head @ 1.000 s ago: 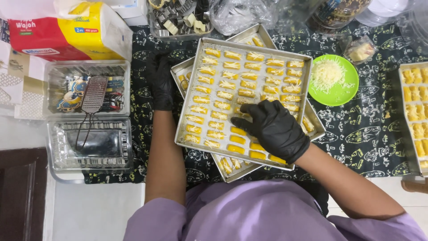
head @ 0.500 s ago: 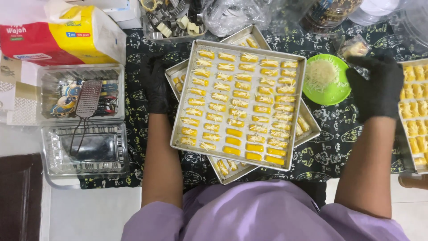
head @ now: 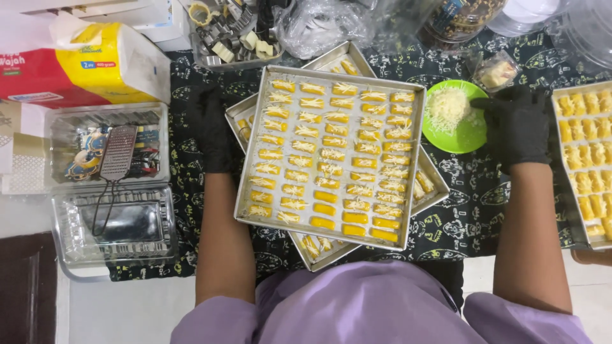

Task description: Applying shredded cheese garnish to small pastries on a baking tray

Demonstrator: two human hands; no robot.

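Fingers (head: 488, 104) of the right hand (head: 517, 126), pressed together, dip toward grated cheese (head: 446, 107) on the green plate (head: 468, 135); left hand (head: 213, 130) steadies the cookie tray (head: 245, 185), fingers' state hidden. Topping step; next calls for a light pinch.

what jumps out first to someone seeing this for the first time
A metal baking tray of yellow pastry fingers in rows fills the middle, stacked crosswise on another tray. The right hand, in a black glove, reaches a green plate of grated cheese at upper right. The gloved left hand rests at the tray's left edge.
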